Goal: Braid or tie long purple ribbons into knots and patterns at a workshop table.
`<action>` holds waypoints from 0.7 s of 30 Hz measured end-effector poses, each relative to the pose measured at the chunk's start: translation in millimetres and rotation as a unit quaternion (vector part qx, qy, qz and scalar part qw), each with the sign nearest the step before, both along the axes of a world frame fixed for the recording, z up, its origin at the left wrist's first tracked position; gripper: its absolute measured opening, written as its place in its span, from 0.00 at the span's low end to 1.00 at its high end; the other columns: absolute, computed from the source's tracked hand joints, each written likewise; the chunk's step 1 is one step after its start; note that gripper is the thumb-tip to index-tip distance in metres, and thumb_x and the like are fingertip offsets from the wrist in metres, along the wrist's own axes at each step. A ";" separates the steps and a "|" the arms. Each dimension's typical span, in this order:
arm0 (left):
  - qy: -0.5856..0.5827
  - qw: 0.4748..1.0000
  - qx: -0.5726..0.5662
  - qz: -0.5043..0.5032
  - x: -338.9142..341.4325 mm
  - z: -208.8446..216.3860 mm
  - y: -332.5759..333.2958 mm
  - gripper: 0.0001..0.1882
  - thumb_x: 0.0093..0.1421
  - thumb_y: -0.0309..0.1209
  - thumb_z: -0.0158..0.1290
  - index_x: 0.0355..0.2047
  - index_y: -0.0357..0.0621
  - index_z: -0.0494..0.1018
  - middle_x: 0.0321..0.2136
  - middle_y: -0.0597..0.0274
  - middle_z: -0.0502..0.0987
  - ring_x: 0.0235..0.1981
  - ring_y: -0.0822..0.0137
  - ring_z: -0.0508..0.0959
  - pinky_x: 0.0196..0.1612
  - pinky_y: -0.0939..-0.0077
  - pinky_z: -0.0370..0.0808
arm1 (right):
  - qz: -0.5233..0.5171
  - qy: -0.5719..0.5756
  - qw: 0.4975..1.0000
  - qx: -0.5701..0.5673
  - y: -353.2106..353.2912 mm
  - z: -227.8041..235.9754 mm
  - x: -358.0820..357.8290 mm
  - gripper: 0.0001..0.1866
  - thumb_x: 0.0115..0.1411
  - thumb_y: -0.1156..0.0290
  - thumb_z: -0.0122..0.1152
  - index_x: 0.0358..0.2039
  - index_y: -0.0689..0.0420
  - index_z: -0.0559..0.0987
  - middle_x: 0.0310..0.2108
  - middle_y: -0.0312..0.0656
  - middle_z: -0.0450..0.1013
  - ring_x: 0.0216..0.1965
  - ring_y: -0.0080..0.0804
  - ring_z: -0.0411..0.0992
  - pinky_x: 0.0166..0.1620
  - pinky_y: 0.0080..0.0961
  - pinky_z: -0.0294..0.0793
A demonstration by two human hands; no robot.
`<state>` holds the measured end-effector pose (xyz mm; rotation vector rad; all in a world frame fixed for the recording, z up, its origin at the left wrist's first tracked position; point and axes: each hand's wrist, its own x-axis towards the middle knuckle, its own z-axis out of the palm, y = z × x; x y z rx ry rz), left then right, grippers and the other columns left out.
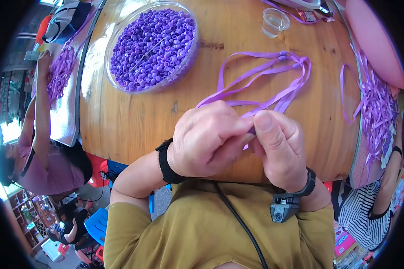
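Observation:
My left hand (pixel 206 136) and my right hand (pixel 280 145) meet in front of me, just above the near part of the wooden table. Both are closed, pinching a purple ribbon (pixel 260 92) whose loops spread flat on the table beyond my fingers. Between the fingertips shows a small dark purple bit (pixel 252 130), mostly covered, so I cannot tell whether it is a bead. A round clear tub (pixel 107 67) full of purple beads (pixel 152 49) stands beyond my left hand.
A small clear cup (pixel 274 22) stands at the far right of the wooden table (pixel 121 125). Purple ribbon bundles hang at the right (pixel 375 107) and left (pixel 62 71) sides. A person in a pink top (pixel 54 172) sits left; another in stripes (pixel 366 219) is right.

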<state>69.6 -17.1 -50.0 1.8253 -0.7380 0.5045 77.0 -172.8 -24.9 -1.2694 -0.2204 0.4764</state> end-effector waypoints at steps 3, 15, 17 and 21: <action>0.051 0.997 -0.039 -0.033 1.3 -1.4 1.7 0.09 0.52 0.20 0.52 0.35 0.36 0.68 0.24 0.58 0.72 0.22 0.68 0.71 0.24 0.79 0.66 | 0.006 0.015 1.000 -0.008 -2.0 1.3 2.2 0.18 0.64 0.60 0.43 0.25 0.61 0.71 0.17 0.30 0.61 0.20 0.15 0.57 0.24 0.15 0.57; 0.297 0.913 -0.265 -0.092 -0.3 0.6 -1.3 0.07 0.53 0.21 0.54 0.34 0.35 0.71 0.24 0.63 0.71 0.25 0.76 0.70 0.28 0.83 0.66 | 0.038 0.048 0.998 0.015 -5.3 -2.2 9.2 0.21 0.63 0.54 0.42 0.25 0.59 0.73 0.15 0.30 0.62 0.19 0.14 0.56 0.24 0.13 0.54; 0.119 0.988 -0.096 -0.034 3.8 -1.3 0.3 0.08 0.50 0.19 0.55 0.32 0.35 0.72 0.22 0.61 0.72 0.23 0.71 0.72 0.26 0.81 0.67 | 0.045 0.034 0.998 0.010 -6.2 -2.5 9.9 0.21 0.63 0.54 0.42 0.26 0.59 0.73 0.15 0.30 0.62 0.19 0.14 0.56 0.24 0.13 0.54; 0.138 0.990 -0.034 -0.001 4.5 3.4 0.5 0.05 0.50 0.19 0.53 0.29 0.36 0.69 0.24 0.58 0.73 0.23 0.71 0.71 0.26 0.81 0.66 | 0.068 0.044 0.997 0.007 -7.4 -3.5 14.6 0.21 0.63 0.55 0.42 0.20 0.57 0.69 0.16 0.29 0.60 0.20 0.14 0.56 0.25 0.13 0.54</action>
